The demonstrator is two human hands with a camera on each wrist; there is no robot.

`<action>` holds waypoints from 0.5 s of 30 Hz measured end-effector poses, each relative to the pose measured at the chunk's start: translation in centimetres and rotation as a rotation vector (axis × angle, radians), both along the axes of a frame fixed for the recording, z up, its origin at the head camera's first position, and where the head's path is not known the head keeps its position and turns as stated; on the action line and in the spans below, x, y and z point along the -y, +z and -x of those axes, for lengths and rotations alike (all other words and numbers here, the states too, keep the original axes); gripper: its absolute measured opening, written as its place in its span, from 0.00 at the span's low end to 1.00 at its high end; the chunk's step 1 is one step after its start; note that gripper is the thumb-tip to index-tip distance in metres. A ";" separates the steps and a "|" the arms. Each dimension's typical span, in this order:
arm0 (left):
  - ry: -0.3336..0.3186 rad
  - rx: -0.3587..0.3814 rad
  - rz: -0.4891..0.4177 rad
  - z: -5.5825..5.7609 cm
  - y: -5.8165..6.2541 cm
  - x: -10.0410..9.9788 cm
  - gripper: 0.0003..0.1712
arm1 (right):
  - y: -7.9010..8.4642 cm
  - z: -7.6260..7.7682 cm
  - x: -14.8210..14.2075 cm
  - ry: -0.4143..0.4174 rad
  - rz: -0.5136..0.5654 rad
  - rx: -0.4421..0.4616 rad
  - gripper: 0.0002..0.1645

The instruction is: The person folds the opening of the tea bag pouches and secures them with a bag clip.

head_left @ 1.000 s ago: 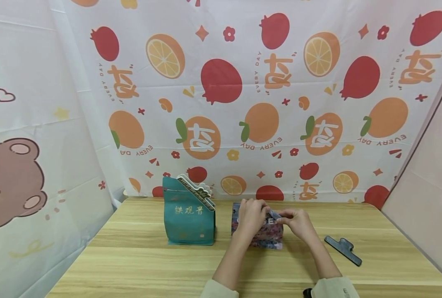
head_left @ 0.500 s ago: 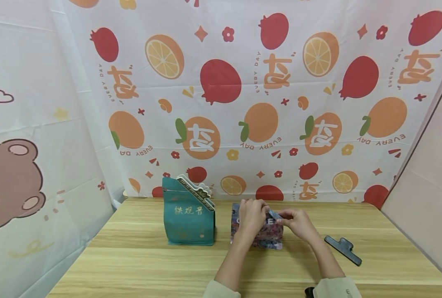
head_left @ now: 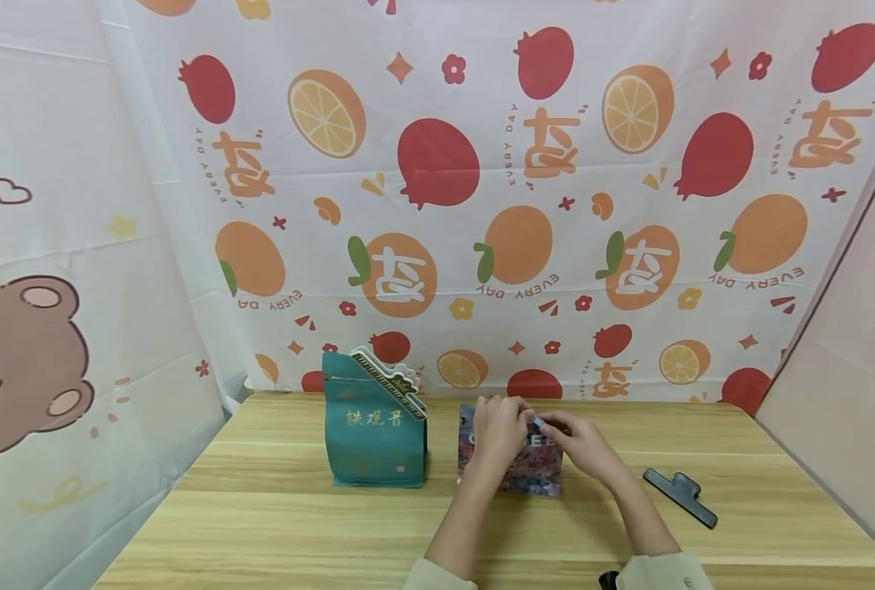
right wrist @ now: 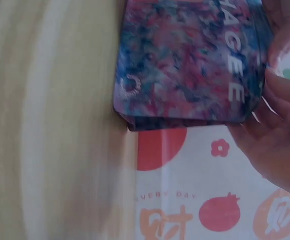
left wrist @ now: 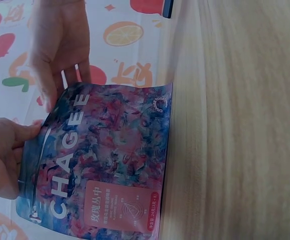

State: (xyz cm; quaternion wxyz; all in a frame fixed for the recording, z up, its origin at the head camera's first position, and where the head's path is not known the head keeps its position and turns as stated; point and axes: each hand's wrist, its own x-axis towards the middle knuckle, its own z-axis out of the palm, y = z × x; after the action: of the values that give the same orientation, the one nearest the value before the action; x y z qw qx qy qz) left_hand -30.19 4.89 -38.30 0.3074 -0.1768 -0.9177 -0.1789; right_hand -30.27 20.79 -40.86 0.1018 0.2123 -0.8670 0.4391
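Note:
A pink-and-blue tea pouch marked CHAGEE stands upright on the table, between both hands. The left hand pinches its top edge; in the left wrist view that hand's thumb lies over the blue upper strip. At the top right corner, the right hand holds the edge, thumb in front and fingers behind. The pouch's middle lettering is partly covered by the left hand in the head view, while the left wrist view shows the whole front.
Left of the hands stands a teal tea bag, a white and gold clip set diagonally across its top corner. A black clip lies on the wooden table to the right. Fruit-printed cloth hangs behind.
The right hand has shifted slightly left along the pouch's top, nearer the left hand. Less of the bluish top strip between the hands shows now. The left hand stays nearly in place.

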 end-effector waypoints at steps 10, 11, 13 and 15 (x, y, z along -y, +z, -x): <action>-0.025 -0.016 -0.010 0.0 -0.3 -0.2 0.07 | -0.3 0.1 1.2 -0.155 0.058 -0.073 0.06; -0.024 -0.014 -0.008 0.0 -0.3 -0.2 0.07 | -0.4 0.2 1.2 -0.157 0.067 -0.075 0.05; -0.020 -0.004 -0.004 0.0 -0.3 -0.2 0.07 | -0.5 0.3 1.3 -0.156 0.079 -0.078 0.05; -0.012 0.010 0.003 0.0 -0.2 -0.1 0.07 | -0.6 0.4 1.3 -0.150 0.090 -0.080 0.04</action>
State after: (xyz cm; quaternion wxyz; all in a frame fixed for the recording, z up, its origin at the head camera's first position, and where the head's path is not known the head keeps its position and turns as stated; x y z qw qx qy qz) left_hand -30.23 5.04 -38.51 0.3016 -0.1820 -0.9184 -0.1801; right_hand -30.69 19.48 -41.50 0.1782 0.1591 -0.8553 0.4598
